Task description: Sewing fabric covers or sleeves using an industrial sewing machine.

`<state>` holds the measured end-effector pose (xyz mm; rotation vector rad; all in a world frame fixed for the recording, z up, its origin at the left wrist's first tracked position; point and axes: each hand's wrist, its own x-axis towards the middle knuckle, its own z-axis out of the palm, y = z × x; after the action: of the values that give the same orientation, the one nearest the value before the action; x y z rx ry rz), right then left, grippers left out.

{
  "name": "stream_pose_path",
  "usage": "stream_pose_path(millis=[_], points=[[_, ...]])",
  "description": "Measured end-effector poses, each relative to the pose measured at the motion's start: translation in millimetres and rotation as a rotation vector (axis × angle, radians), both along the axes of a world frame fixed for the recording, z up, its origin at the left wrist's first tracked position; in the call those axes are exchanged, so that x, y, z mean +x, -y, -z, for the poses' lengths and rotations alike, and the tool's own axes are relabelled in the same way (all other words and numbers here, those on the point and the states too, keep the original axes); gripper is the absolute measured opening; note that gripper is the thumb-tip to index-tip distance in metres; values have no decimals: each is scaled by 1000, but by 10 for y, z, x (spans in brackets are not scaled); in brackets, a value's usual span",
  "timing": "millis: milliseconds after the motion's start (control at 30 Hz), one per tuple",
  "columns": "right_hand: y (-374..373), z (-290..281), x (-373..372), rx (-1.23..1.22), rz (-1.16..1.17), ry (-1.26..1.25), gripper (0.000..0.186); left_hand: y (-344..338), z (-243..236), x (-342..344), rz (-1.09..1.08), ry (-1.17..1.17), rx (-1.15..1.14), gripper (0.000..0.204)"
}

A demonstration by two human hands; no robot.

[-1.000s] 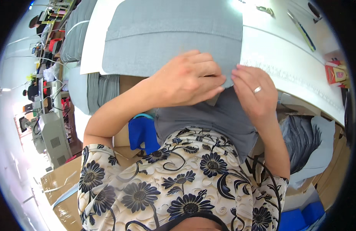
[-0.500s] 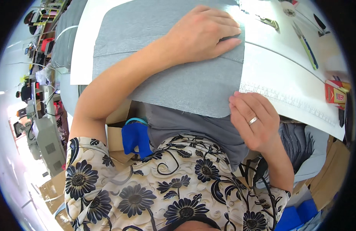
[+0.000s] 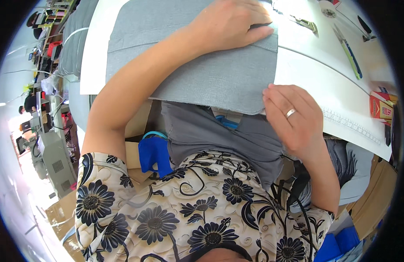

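Both hands on grey fabric (image 3: 210,78), left hand (image 3: 230,22) fingertips cropped, right hand (image 3: 293,118) pinching edge

Cloth (image 3: 210,74) on table (image 3: 315,74), scissors (image 3: 348,46) to its right.

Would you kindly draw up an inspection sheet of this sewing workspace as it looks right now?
Surface: white table, partly covered by cloth, ruler markings along its near edge.
Job's things: grey fabric panel lying flat, its near edge hanging over the table edge.
Clutter: scissors, a small metal tool, a red box at the right edge.
Grips: left hand pressed flat on the panel's far right corner; right hand, wearing a ring, with fingertips at the near right corner.
Cables: a black cable by the right forearm.
Surroundings: blue bag and cardboard boxes on the floor, a machine at left.
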<state>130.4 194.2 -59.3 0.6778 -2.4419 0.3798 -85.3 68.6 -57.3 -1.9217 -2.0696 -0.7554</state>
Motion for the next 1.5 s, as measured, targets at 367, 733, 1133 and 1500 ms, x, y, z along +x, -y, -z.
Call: stream_pose_path(millis=[367, 733, 1133, 1500], points=[[32, 23, -24, 18, 13, -2, 24, 191, -11, 436, -121, -169, 69, 16], [49, -37, -112, -3, -11, 35, 25, 230, -33, 325, -110, -169, 3, 17], [-196, -23, -183, -57, -1, 66, 26, -75, -50, 166, -34, -99, 130, 18], [-120, -31, -345, -6, 30, 33, 22, 39, -155, 59, -79, 35, -62, 22]])
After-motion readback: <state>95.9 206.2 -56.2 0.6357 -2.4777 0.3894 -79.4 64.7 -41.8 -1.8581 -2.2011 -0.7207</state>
